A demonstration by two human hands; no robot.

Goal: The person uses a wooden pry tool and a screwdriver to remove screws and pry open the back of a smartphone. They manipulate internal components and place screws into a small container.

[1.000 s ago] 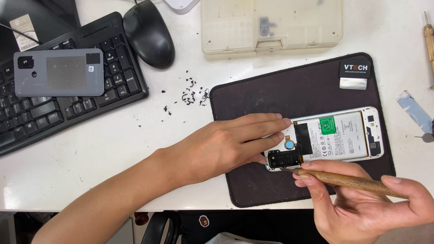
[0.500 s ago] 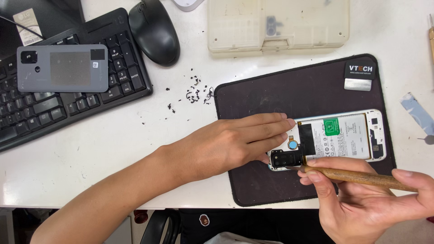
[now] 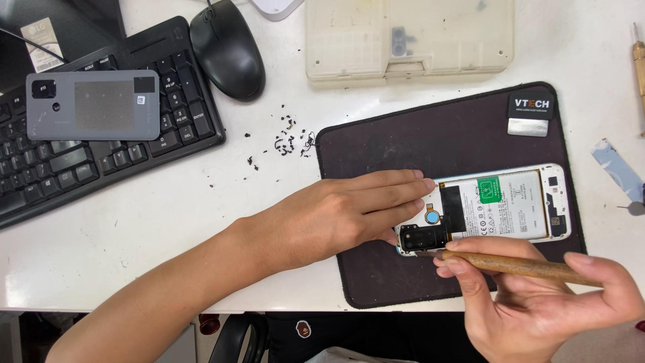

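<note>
An opened phone (image 3: 510, 205) lies face down on a dark work mat (image 3: 416, 144), its battery and green sticker exposed. My left hand (image 3: 342, 215) lies flat on the mat, fingertips pressing the phone's camera end. My right hand (image 3: 537, 302) grips a brown wooden-handled screwdriver (image 3: 517, 265) like a pen, its tip at the phone's lower left corner beside the black camera cover (image 3: 424, 235).
The phone's grey back cover (image 3: 94, 105) rests on a black keyboard (image 3: 101, 161) at left, beside a black mouse (image 3: 228, 48). A translucent parts box (image 3: 410, 40) sits at the back. Black debris specks (image 3: 289, 142) dot the white desk. Another tool (image 3: 638, 60) lies at the right edge.
Both hands stay on the phone; the screwdriver tip has shifted slightly along the phone's lower left corner. The view has drifted a little.
</note>
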